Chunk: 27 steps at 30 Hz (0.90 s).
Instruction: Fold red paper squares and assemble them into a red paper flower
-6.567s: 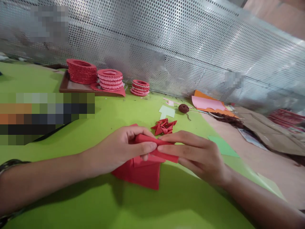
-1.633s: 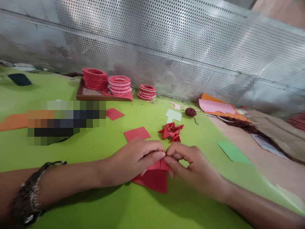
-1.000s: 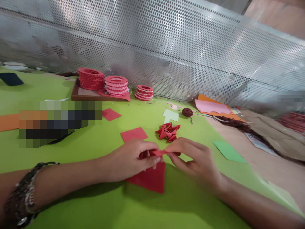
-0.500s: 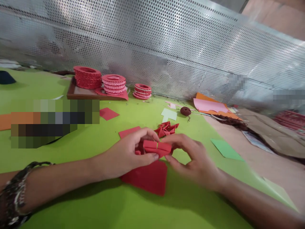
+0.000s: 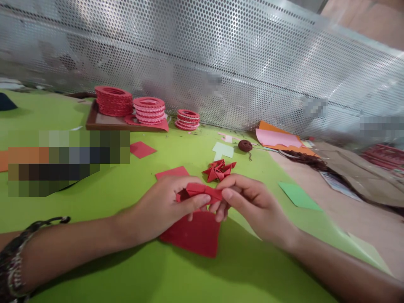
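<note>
Far left on the green surface (image 5: 94, 261), toward its back edge, a brown tray (image 5: 104, 123) carried two stacks of red paper rings (image 5: 114, 100), and a shorter stack (image 5: 187, 119) sat on the surface just to the tray's right. Nearer the middle lay a small red square (image 5: 142, 149).

The left hand (image 5: 167, 204) was closed in a pinch on the left end of a folded red paper piece (image 5: 202, 191), thumb beneath and fingers curled over the top. The piece was a narrow, creased strip, doubled over so that it looked like a flat band with a sharp fold along its upper edge, matte red throughout. It was held a little above the surface, near the front edge at the middle. Directly below it lay a stack of flat red paper sheets (image 5: 195, 233), partly under the left hand.

The right hand (image 5: 249, 202) gripped the strip's right end, thumb and fingertips pressed together on it.

Just behind the hands sat a cluster of finished red folded pieces (image 5: 218, 170). Further right lay a brown ball of twine (image 5: 245, 145), pink and orange sheets (image 5: 277, 139) and a green scrap (image 5: 298, 196).
</note>
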### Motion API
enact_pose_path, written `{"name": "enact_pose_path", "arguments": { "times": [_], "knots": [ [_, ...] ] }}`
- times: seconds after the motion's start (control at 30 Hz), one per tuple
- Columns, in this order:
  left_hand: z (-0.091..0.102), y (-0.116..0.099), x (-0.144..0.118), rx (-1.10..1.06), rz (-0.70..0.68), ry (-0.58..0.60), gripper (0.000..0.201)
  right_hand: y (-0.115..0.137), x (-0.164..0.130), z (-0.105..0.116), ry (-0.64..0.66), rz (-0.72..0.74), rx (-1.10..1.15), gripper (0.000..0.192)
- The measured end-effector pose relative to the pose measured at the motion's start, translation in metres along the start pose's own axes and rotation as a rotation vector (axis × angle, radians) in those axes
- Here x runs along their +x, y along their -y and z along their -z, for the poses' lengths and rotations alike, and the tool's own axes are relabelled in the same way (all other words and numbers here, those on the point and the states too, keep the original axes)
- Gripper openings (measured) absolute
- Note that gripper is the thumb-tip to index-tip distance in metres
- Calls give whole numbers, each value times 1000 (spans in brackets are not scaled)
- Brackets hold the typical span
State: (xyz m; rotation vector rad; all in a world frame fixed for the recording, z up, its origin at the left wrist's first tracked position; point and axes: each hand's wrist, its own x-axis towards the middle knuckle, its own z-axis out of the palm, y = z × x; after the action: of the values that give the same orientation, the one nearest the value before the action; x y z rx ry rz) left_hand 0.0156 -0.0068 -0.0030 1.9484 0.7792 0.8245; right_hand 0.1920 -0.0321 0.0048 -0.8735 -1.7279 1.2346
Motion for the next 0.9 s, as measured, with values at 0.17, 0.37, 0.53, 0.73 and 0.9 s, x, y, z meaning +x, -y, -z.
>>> {"name": "enact_pose_path", "arguments": {
  "times": [0.17,0.37,0.53,0.73,0.9],
  "knots": [
    [2,-5,-3,-23,61,-38,18,0,5,6,20,-35,102,16],
    [2,-4,-3,-23,55,-43,18,-1,6,5,-3,-84,168,9],
    [-3,-3,-4,-28,45,-115,22,-2,6,3,-35,-84,123,8],
    [-3,-2,-4,-32,25,-75,20,2,5,0,-54,-87,38,6],
    [-4,0,-4,-26,14,-77,21,4,3,-2,-90,-53,-147,8]
  ]
}}
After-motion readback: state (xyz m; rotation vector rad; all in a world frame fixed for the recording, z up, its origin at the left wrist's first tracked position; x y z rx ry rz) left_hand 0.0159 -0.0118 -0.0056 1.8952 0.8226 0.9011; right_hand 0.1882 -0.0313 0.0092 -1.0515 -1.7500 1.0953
